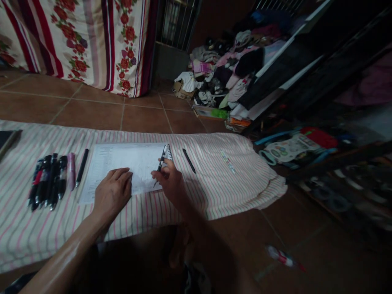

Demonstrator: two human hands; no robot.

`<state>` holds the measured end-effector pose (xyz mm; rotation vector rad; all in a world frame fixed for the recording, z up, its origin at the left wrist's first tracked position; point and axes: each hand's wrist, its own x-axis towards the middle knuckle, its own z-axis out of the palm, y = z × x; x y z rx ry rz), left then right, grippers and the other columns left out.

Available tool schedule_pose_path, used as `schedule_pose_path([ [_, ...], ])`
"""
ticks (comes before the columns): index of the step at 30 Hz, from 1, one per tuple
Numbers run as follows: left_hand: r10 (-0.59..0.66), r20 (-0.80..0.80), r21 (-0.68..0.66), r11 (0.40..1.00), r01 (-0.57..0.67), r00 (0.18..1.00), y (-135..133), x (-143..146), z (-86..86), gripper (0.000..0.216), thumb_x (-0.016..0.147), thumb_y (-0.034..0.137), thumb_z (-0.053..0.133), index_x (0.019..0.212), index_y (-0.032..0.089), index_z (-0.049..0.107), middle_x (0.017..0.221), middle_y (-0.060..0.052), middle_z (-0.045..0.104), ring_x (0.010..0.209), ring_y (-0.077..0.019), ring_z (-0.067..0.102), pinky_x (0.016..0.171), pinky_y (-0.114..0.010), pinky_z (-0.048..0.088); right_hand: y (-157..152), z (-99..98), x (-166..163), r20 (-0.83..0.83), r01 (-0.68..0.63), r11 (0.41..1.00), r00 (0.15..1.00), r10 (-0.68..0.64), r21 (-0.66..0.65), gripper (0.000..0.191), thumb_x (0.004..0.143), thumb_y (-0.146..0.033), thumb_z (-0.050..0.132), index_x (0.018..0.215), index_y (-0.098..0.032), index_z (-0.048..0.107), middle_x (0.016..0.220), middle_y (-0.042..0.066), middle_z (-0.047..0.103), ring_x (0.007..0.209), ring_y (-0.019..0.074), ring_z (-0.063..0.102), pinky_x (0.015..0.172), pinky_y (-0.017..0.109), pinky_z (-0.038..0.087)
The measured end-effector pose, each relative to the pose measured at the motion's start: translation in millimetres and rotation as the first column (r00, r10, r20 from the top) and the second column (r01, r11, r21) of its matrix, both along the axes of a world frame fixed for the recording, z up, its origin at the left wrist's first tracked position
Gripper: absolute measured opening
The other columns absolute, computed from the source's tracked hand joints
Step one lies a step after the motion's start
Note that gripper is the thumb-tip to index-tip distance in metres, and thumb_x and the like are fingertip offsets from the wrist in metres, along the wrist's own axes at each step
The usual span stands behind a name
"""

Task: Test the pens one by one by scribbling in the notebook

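Note:
A spiral notebook [128,163] lies open on a pink-striped cloth [232,179] spread over the tiled floor. My left hand [112,192] rests flat on the notebook's lower edge, fingers spread. My right hand [170,179] pinches a black pen [161,161], its tip on the page near the right side. A single black pen [189,160] lies just right of the notebook. Another black pen [82,167] and a pink one [71,170] lie to its left, beside a row of several dark pens [47,181].
A floral striped sheet [92,41] hangs at the back left. A pile of clothes [226,73] is heaped at the back right, next to dark shelving [306,73]. Toys and clutter [290,147] lie to the right. A small tube [281,257] lies on the tiles.

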<state>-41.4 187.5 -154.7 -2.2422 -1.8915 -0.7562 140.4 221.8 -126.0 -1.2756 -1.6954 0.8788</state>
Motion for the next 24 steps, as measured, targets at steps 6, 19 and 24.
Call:
schedule_pose_path([
  [6,-0.018,-0.012,0.028,0.999,0.018,1.0,0.2,-2.8,-4.7,0.028,0.086,0.025,0.042,0.098,0.015,0.066,0.107,-0.008,0.067,0.096,-0.0255,0.058,0.078,-0.037,0.05,2.2,14.3,29.5,0.004,0.035,0.999,0.999,-0.035,-0.041,0.033,0.08,-0.036,0.055,0.108,-0.018,0.056,0.065,-0.002,0.065,0.053,0.0107,0.058,0.052,0.02,0.044],
  [19,-0.058,0.002,0.069,0.996,0.058,0.998,-1.8,-5.7,-9.4,0.029,0.085,0.024,0.041,0.099,0.015,0.065,0.109,-0.011,0.066,0.098,-0.0265,0.059,0.083,-0.04,0.05,36.7,-0.2,194.9,0.402,0.474,0.857,0.758,-0.514,0.202,0.038,0.076,-0.041,0.052,0.1,-0.015,0.065,0.077,0.004,0.065,0.069,0.0172,0.059,0.07,0.031,0.047],
  [24,-0.059,0.012,0.07,0.996,0.058,0.998,-1.7,-5.4,-11.5,0.029,0.085,0.025,0.042,0.1,0.015,0.065,0.109,-0.012,0.065,0.1,-0.0272,0.059,0.084,-0.041,0.05,42.4,2.3,236.5,0.608,0.569,0.79,0.551,-0.572,0.229,0.034,0.078,-0.036,0.053,0.105,-0.018,0.063,0.081,0.006,0.069,0.073,0.0188,0.062,0.067,0.029,0.045],
])
